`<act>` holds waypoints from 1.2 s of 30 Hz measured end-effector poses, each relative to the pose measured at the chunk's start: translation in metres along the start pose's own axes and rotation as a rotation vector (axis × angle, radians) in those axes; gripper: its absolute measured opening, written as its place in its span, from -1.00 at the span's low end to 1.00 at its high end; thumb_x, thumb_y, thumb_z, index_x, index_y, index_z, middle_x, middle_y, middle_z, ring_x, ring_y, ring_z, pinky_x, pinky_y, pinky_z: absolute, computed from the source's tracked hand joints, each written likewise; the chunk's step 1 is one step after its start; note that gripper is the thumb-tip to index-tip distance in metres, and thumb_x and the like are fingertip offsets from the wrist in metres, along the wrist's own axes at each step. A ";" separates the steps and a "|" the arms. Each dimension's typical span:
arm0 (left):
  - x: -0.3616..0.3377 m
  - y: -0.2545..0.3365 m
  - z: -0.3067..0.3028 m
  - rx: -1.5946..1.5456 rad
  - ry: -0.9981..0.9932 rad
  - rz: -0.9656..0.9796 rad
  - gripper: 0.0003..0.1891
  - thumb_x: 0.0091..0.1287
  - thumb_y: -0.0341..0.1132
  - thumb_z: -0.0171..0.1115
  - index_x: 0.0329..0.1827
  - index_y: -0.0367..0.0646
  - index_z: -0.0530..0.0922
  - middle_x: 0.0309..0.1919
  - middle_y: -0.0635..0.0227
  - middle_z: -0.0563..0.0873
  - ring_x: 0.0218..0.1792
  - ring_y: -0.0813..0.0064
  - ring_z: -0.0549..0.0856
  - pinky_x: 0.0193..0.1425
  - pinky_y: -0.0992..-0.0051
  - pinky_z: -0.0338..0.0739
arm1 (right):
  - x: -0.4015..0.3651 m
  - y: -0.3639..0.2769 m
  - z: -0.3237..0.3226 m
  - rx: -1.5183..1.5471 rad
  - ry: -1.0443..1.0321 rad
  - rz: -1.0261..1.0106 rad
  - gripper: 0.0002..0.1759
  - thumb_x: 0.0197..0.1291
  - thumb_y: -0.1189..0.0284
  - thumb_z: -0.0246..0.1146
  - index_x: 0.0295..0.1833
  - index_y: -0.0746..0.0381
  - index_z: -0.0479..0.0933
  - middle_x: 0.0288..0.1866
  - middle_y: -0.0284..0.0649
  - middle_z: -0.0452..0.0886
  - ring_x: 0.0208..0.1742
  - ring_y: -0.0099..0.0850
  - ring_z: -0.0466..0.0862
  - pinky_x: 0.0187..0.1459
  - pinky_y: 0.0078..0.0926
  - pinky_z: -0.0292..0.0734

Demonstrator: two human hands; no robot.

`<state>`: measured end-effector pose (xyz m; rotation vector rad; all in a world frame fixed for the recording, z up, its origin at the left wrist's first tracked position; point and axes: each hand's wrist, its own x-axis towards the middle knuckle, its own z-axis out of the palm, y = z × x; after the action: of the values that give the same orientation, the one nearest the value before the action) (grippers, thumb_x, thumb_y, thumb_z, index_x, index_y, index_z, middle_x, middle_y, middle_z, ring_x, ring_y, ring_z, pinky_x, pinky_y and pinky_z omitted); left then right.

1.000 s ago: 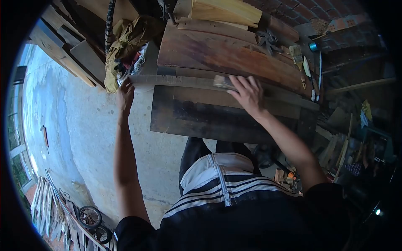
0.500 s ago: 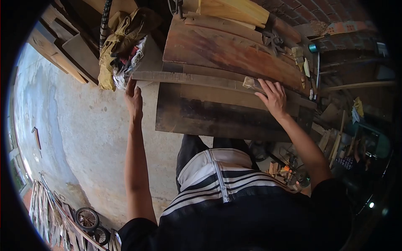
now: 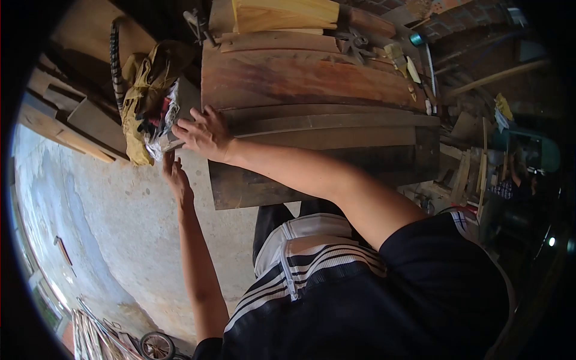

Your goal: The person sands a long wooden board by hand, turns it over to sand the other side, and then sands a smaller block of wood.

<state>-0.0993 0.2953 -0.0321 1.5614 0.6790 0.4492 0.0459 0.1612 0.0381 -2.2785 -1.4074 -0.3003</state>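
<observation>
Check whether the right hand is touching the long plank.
Touching. The head view shows the right hand lying flat, fingers spread, on the left end of the plank.

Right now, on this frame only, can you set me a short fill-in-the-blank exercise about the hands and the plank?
1. The right hand rests, fingers spread, on the end of the plank nearest the ___ cloth bundle.
2. In the picture, the left hand sits just ___ the right hand.
3. The floor beside the left arm is bare ___.
Missing words: yellow; below; concrete.
</observation>
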 end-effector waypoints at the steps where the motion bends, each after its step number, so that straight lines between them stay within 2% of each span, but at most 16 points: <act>1: 0.000 -0.001 0.005 0.000 0.070 -0.018 -0.36 0.39 -0.53 -0.14 0.60 -0.26 0.30 0.52 0.04 0.44 0.56 0.11 0.37 0.56 0.16 0.27 | -0.008 0.006 -0.010 -0.011 0.006 0.006 -0.42 0.01 0.10 0.52 0.15 0.03 0.59 -0.02 -0.42 0.63 0.10 -0.29 0.58 0.14 -0.13 0.45; 5: 0.001 -0.006 0.003 0.053 0.062 0.008 -0.40 0.47 -0.53 -0.11 0.62 -0.24 0.26 0.53 0.01 0.43 0.55 0.12 0.39 0.57 0.17 0.26 | -0.117 0.090 -0.097 -0.136 -0.031 0.170 -0.30 -0.03 0.08 0.58 0.28 -0.05 0.58 -0.02 -0.49 0.62 0.03 -0.36 0.56 0.02 -0.31 0.46; 7: -0.004 -0.002 0.009 0.174 0.072 0.057 -0.43 0.55 -0.48 -0.06 0.63 -0.17 0.26 0.53 0.01 0.42 0.54 0.07 0.39 0.57 0.13 0.24 | -0.181 0.135 -0.148 -0.257 -0.031 0.300 -0.34 -0.02 0.06 0.55 0.25 -0.06 0.60 -0.03 -0.50 0.64 -0.04 -0.37 0.55 0.01 -0.25 0.45; 9: -0.022 0.046 0.041 0.796 0.280 0.488 -0.47 0.59 -0.40 -0.01 0.62 -0.11 0.31 0.52 0.00 0.40 0.52 0.01 0.37 0.56 0.08 0.23 | -0.234 0.172 -0.192 -0.362 -0.078 0.427 -0.34 0.01 0.06 0.53 0.27 -0.06 0.61 -0.02 -0.50 0.66 -0.05 -0.36 0.56 0.00 -0.24 0.40; 13: -0.046 0.081 0.113 0.883 -0.120 0.672 -0.47 0.56 -0.31 0.09 0.58 0.00 0.37 0.53 0.13 0.38 0.54 0.02 0.33 0.59 0.02 0.18 | -0.247 0.178 -0.198 -0.361 -0.052 0.516 -0.36 0.09 0.09 0.50 0.32 -0.03 0.61 0.07 -0.44 0.67 0.01 -0.33 0.56 0.04 -0.16 0.29; 16: -0.059 0.087 0.184 0.921 -0.357 0.771 -0.38 0.51 -0.25 0.15 0.63 0.03 0.28 0.56 0.17 0.33 0.58 0.11 0.28 0.68 -0.01 0.04 | -0.205 0.151 -0.167 -0.278 0.006 0.421 -0.38 -0.02 0.11 0.55 0.21 -0.10 0.58 -0.04 -0.47 0.61 0.07 -0.34 0.53 0.16 -0.12 0.33; 18: -0.068 0.088 0.224 0.870 -0.424 0.765 -0.36 0.50 -0.24 0.16 0.64 0.01 0.25 0.57 0.16 0.32 0.59 0.12 0.27 0.68 -0.01 0.04 | -0.201 0.149 -0.163 -0.227 -0.059 0.390 -0.37 0.03 0.07 0.52 0.26 -0.09 0.59 0.03 -0.49 0.60 0.09 -0.36 0.53 0.28 -0.10 0.30; 21: -0.077 0.082 0.259 0.831 -0.478 0.738 -0.33 0.50 -0.14 0.15 0.65 -0.02 0.21 0.52 0.17 0.38 0.54 0.16 0.32 0.68 0.01 0.03 | -0.248 0.188 -0.204 -0.260 0.030 0.295 -0.36 0.03 0.06 0.51 0.28 -0.12 0.59 0.06 -0.49 0.62 0.10 -0.38 0.53 0.36 -0.05 0.24; 23: -0.079 0.078 0.263 1.175 -0.485 0.683 -0.34 0.51 -0.05 0.13 0.63 -0.02 0.25 0.41 0.22 0.50 0.45 0.16 0.41 0.65 0.05 0.05 | -0.305 0.232 -0.248 -0.443 -0.038 0.443 -0.38 0.08 0.04 0.47 0.30 -0.17 0.59 0.06 -0.52 0.64 0.13 -0.40 0.54 0.41 0.07 0.12; 25: -0.078 0.072 0.267 1.149 -0.416 0.758 -0.41 0.54 0.04 0.04 0.54 -0.03 0.36 0.28 0.24 0.58 0.35 0.17 0.46 0.63 0.08 0.06 | -0.361 0.275 -0.294 -0.509 -0.076 0.719 -0.42 0.12 0.04 0.45 0.30 -0.27 0.57 0.09 -0.54 0.67 0.13 -0.35 0.57 0.37 0.25 0.06; 27: -0.079 0.074 0.271 1.153 -0.386 0.687 -0.49 0.58 0.08 -0.03 0.40 -0.03 0.46 0.20 0.24 0.60 0.30 0.15 0.49 0.59 0.07 0.08 | -0.425 0.321 -0.327 -0.574 -0.043 0.907 -0.43 0.26 0.00 0.35 0.37 -0.19 0.55 0.18 -0.52 0.65 0.16 -0.31 0.57 0.35 0.19 0.03; 28: -0.079 0.073 0.275 1.093 -0.351 0.659 -0.55 0.61 0.08 -0.10 0.24 0.00 0.55 0.07 0.24 0.61 0.22 0.12 0.50 0.55 0.07 0.11 | -0.424 0.324 -0.329 -0.566 -0.039 0.906 -0.43 0.26 0.00 0.35 0.37 -0.19 0.55 0.18 -0.52 0.65 0.16 -0.31 0.57 0.35 0.19 0.03; 30: -0.081 0.070 0.284 1.123 -0.266 0.618 -0.59 0.61 0.05 -0.10 0.17 0.00 0.58 0.03 0.24 0.61 0.18 0.11 0.51 0.52 0.07 0.13 | -0.427 0.330 -0.341 -0.509 -0.066 0.996 -0.45 0.29 0.04 0.35 0.38 -0.16 0.55 0.15 -0.50 0.67 0.16 -0.30 0.57 0.33 0.16 0.05; 32: -0.081 0.059 0.296 1.116 -0.094 0.610 -0.64 0.62 -0.03 -0.11 0.00 0.01 0.64 -0.05 0.25 0.60 0.13 0.11 0.51 0.46 0.07 0.18 | -0.396 0.309 -0.310 -0.344 0.017 0.828 -0.47 0.18 0.10 0.44 0.29 -0.14 0.61 0.08 -0.45 0.69 0.15 -0.29 0.56 0.31 0.12 0.05; 34: -0.079 0.054 0.298 1.146 -0.035 0.643 -0.65 0.61 -0.06 -0.11 -0.04 0.01 0.64 -0.09 0.27 0.62 0.08 0.12 0.53 0.43 0.10 0.21 | -0.343 0.270 -0.285 -0.326 0.063 0.561 -0.42 0.00 0.17 0.55 0.21 -0.15 0.64 0.07 -0.48 0.65 0.18 -0.35 0.52 0.36 0.15 0.04; 36: -0.076 0.048 0.299 1.137 0.007 0.668 -0.64 0.61 -0.06 -0.13 -0.06 0.01 0.64 -0.12 0.30 0.63 0.05 0.16 0.54 0.40 0.12 0.23 | -0.329 0.259 -0.243 -0.238 0.039 0.407 -0.41 -0.04 0.12 0.57 0.19 -0.22 0.64 0.10 -0.52 0.57 0.22 -0.35 0.48 0.35 0.14 0.11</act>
<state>0.0455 0.0192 -0.0102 2.8964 0.3852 0.5933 0.1370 -0.3141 0.0522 -2.6664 -0.8960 -0.3936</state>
